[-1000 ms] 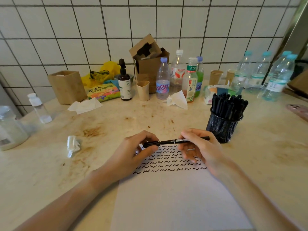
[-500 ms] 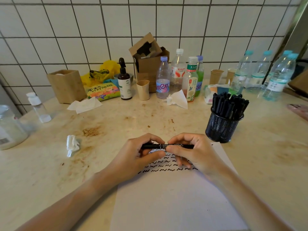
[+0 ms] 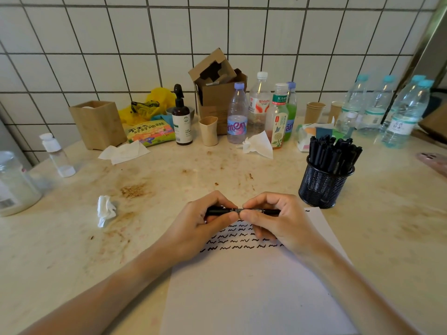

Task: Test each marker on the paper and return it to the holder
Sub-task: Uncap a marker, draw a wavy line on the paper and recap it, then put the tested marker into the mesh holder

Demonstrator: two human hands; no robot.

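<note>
**Marker held level in both hands above the squiggles: cap step**

Marker (image 3: 243,210) lies horizontal over the top edge of the paper (image 3: 254,293), just above the rows of black test squiggles (image 3: 232,241). Left hand (image 3: 203,228) has its grip curled round the 9 o'clock end; right hand (image 3: 280,221) has its grip curled round the 3 o'clock end. Thumb tips nearly meet at mid-barrel. Both ends are buried in the fingers, so I can't tell whether the cap is seated or where the seam sits.

My read: a cap push or pull along the barrel axis. Which of the two, these hands don't settle.

How to do it well:
- Keep force straight along the axis, hands level. Any bend at the joint and the cap cocks or the tip smears the fingers.
- If capping, press until it seats fully; a half-seated cap dries the marker out in the holder.
- Keep the marker lifted off the sheet so nothing drags across the squiggles already there.

Holder (image 3: 323,187), black mesh, stands on the tabletop (image 3: 169,180) at 2 o'clock from the hands, just beyond the paper's far right corner, packed with black markers (image 3: 335,153). Little free room: on return, go in vertical, find a gap, don't jam it down on its neighbours.
</note>
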